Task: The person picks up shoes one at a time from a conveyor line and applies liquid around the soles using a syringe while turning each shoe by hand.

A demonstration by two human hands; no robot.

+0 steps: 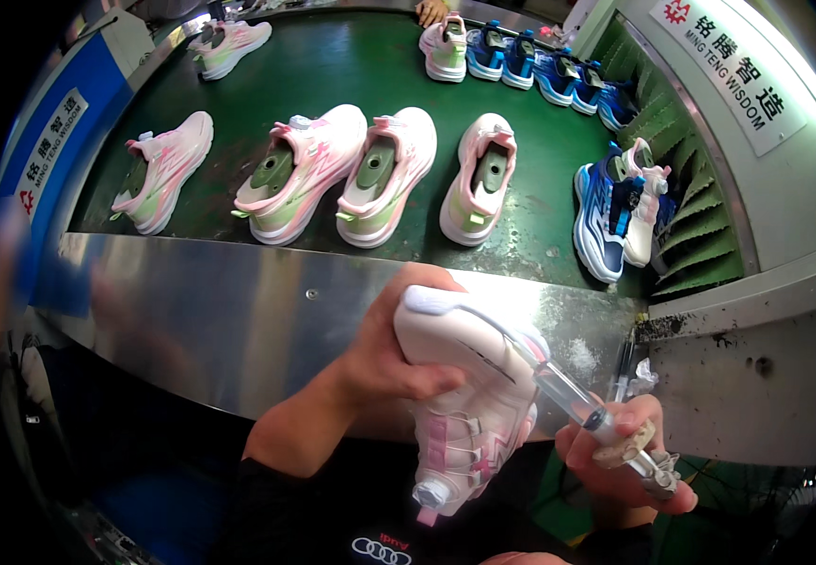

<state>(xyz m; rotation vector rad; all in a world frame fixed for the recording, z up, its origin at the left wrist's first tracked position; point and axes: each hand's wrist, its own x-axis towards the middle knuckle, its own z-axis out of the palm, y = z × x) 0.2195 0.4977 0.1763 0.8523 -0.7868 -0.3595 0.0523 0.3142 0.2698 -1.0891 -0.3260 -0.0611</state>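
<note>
My left hand (380, 344) grips a pink and white sneaker (455, 353) just over the metal edge of the bench. The shoe is tilted up, with its pale toe and sole end raised and its pink straps, thin laces and round dial lower down. In my right hand (615, 447) is a clear syringe (568, 394) with a dark plunger head, its fingers closed around the rear end. The syringe points up and left, its front end at the side of the shoe near the sole edge. Whether the tip touches the seam, I cannot tell.
Several pink and white sneakers (309, 169) stand on the green conveyor belt (267, 75). Blue sneakers (601, 221) sit at the right, by a machine opening with green flaps (704, 221). Pens (623, 367) and crumpled paper (644, 379) lie nearby. Another person's hand (432, 11) shows at the far edge.
</note>
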